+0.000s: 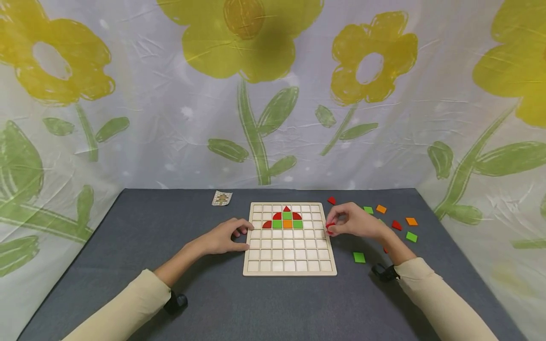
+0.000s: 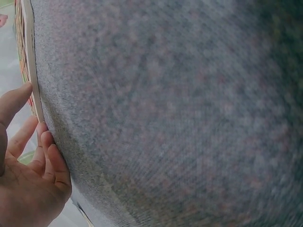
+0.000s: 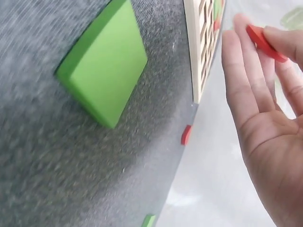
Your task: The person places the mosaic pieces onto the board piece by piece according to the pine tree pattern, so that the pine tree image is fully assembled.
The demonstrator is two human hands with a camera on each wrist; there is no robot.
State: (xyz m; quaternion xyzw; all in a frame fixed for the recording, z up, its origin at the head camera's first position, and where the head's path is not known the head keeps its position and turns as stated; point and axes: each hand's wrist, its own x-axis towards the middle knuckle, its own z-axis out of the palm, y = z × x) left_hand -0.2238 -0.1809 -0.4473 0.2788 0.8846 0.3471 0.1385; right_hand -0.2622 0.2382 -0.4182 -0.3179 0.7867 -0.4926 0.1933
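Observation:
A light wooden grid board [image 1: 289, 267] lies flat on the dark table. In its upper rows sit red, green and orange pieces, with a red triangle [image 1: 287, 209] on top and an orange square [image 1: 287, 225] at the bottom middle. My left hand [image 1: 223, 237] touches the board's left edge, thumb and fingers relaxed and spread. Beside the right edge, my right hand [image 1: 357, 220] pinches a red piece [image 3: 265, 43] between thumb and fingers. Its curved edge shows in the right wrist view; the full outline is partly hidden by the thumb.
Loose pieces lie right of the board, among them a green square [image 1: 359, 257], an orange square [image 1: 411, 221] and a red piece [image 1: 396, 225]. A small patterned card [image 1: 222, 198] lies behind the board to the left. A flowered curtain [image 1: 170, 142] stands beyond the table.

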